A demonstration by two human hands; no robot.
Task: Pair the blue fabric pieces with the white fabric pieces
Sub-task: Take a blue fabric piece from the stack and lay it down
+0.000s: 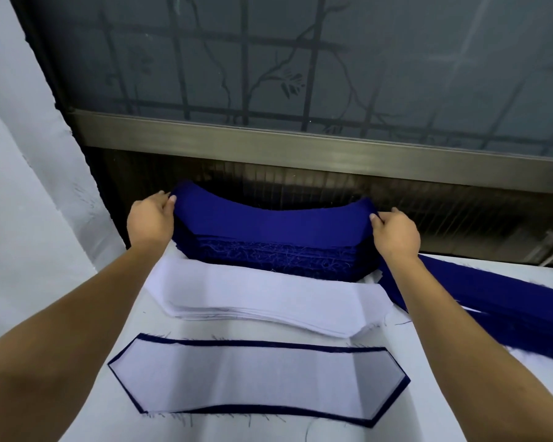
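Observation:
A thick stack of blue fabric pieces (pixel 278 253) lies at the far edge of the table. Its top blue piece (pixel 268 220) is lifted at both ends. My left hand (pixel 152 218) pinches its left end and my right hand (pixel 396 232) pinches its right end. In front of the blue stack lies a stack of white fabric pieces (pixel 262 298). Nearest to me, a single white piece (pixel 256 378) lies flat on top of a blue piece whose dark border (pixel 259 343) shows all around it.
The table is covered in white cloth (pixel 230 429). More blue fabric (pixel 508 301) trails across the right side of the table. A window with a metal frame (pixel 300 145) stands right behind the blue stack. A white curtain (pixel 23 186) hangs at the left.

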